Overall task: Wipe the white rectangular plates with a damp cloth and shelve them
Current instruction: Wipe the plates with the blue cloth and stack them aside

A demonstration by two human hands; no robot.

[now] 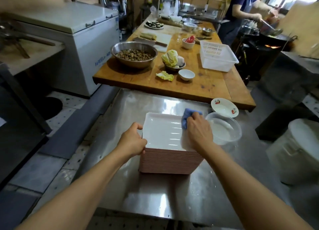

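One tall stack of white rectangular plates point(162, 133), too many to count, and one blue cloth point(187, 117). Two hands, left hand point(133, 141) and right hand point(198, 129). One clear plastic bowl point(224, 128), one flower-printed dish point(224, 107), one white basket point(218, 56).

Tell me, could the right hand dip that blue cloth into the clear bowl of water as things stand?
Probably yes. The right hand grips the blue cloth on the top plate, and the clear bowl sits open-topped just beside it on the steel table, with nothing between them.

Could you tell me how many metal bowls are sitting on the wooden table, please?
4: the large bowl of brown pieces near the left edge, a small bowl holding cabbage at centre, and two at the far end. More may be hidden in the far clutter.
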